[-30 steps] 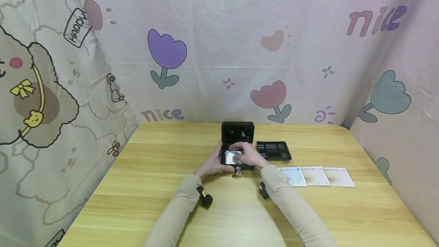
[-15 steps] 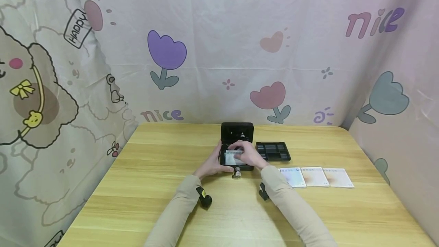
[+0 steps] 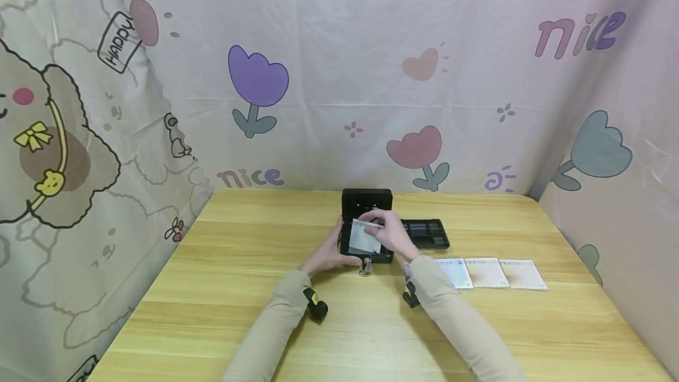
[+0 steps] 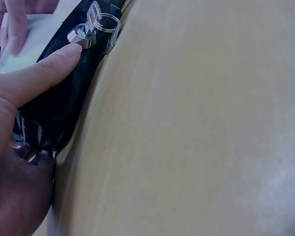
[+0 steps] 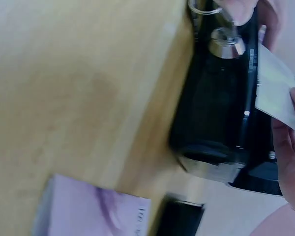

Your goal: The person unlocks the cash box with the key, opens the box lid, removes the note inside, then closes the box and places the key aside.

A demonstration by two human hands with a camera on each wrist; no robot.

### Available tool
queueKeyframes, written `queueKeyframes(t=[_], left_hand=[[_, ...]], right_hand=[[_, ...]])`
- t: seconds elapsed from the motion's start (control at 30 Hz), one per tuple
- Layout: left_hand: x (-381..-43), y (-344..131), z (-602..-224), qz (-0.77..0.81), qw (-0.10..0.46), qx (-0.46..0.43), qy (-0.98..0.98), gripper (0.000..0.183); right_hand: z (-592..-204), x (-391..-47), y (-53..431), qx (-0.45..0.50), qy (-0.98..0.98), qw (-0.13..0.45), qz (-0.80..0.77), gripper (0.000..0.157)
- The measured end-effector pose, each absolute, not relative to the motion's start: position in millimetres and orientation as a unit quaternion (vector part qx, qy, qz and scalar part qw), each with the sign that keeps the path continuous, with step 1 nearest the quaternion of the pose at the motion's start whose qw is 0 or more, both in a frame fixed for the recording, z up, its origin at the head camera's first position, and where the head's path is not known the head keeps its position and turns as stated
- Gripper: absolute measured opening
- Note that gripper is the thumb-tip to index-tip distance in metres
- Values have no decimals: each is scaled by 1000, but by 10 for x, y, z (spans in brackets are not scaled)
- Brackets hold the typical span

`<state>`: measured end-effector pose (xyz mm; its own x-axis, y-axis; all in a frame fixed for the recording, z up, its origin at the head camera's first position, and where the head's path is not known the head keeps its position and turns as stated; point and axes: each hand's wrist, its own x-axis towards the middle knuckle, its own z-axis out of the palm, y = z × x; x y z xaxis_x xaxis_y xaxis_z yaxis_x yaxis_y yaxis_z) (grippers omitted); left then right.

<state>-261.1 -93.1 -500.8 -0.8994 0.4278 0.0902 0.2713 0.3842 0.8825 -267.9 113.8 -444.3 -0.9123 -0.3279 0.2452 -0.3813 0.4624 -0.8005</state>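
Observation:
A black cash box (image 3: 387, 258) stands with its lid (image 3: 366, 204) raised, a key (image 5: 226, 19) on a ring in its front lock (image 4: 82, 36). My left hand (image 3: 326, 255) grips the box's left side, thumb along the front right by the lock, other fingers at the side. My right hand (image 3: 394, 236) is over the box, pinching a pale paper note (image 3: 361, 238) between thumb and fingers. The note is tilted, its far edge raised and its near edge in the box. More pale paper shows under it; the rest of the interior is hidden.
A black compartment tray (image 3: 439, 232) lies right of the box, partly behind my right hand. Blue (image 3: 457, 275) and brownish (image 3: 487, 273) stacks of notes lie in a row on the wooden table (image 3: 361, 335), with a purple stack (image 5: 88, 211) half hidden by the right sleeve.
My right hand has risen slightly and shifted right, lifting the far edge of the pale note from its flatter position in the box. The left hand stays on the box.

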Motion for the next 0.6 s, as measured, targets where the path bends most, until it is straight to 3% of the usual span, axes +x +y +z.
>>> queueKeyframes(t=[0.3, 0.6], left_hand=[[-2613, -932, -5018, 505, 80, 196, 837, 129], [-2622, -927, -5014, 506, 74, 202, 836, 129]], right_hand=[[-4279, -2511, 1237, 197, -853, 60, 479, 25], [-4182, -2297, 1373, 220, -849, 34, 479, 24]])
